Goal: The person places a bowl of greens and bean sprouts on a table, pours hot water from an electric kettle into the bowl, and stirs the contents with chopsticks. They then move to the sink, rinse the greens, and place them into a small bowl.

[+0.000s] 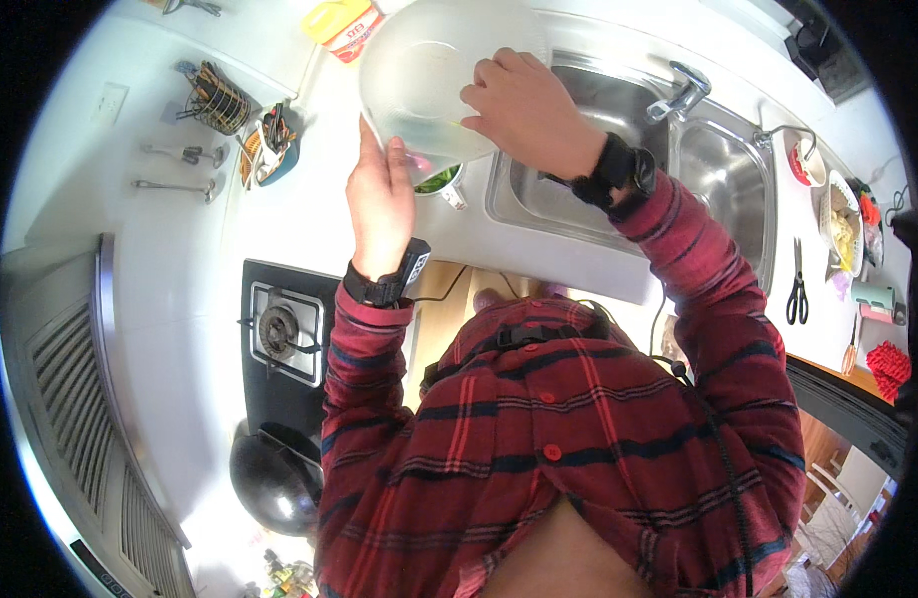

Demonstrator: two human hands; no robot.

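Observation:
A translucent plastic bowl is raised and tilted over the counter to the left of the sink. My left hand grips its lower left rim, with the thumb on the near side. My right hand is in front of the bowl's right part with bent fingers; whether they touch it or pinch anything is hard to make out. Green and pink patches show through the bowl's lower wall. Partly hidden below it, a container of green leafy vegetables stands on the counter.
The double steel sink with its faucet lies to the right. A gas stove and a black wok are at left. Scissors and a white basket occupy the right counter. A yellow jug stands behind.

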